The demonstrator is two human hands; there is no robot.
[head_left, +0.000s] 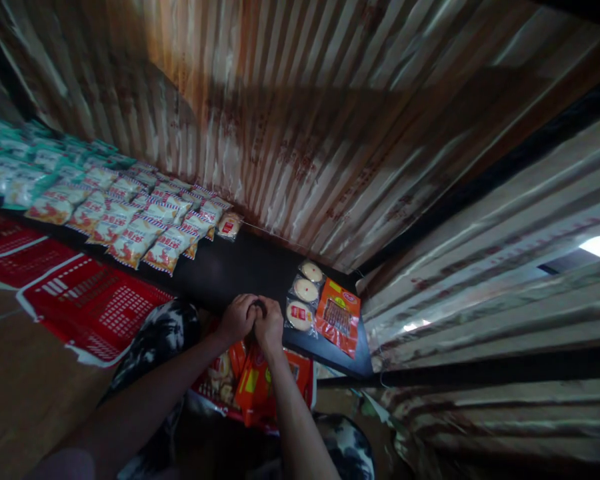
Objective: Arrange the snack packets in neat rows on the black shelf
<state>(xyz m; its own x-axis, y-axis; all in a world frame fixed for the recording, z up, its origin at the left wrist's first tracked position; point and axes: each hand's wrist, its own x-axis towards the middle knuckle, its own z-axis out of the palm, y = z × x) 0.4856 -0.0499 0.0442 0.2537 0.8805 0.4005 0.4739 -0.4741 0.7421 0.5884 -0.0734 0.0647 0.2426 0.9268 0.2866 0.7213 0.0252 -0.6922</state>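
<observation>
While my left hand (239, 317) and right hand (270, 325) curl together at the surface's (257, 267) front edge, above an orange packet (254, 388) in the basket (309, 381), I cannot tell their grip; a rightward swing could dislodge nearby biscuits (306, 290).

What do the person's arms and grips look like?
Left grip and right grip are ungloved. Left forearm and right forearm are bare, without visible watch or bracelet. A pale greyish sleeve shows on the left; none shows on the right.
</observation>
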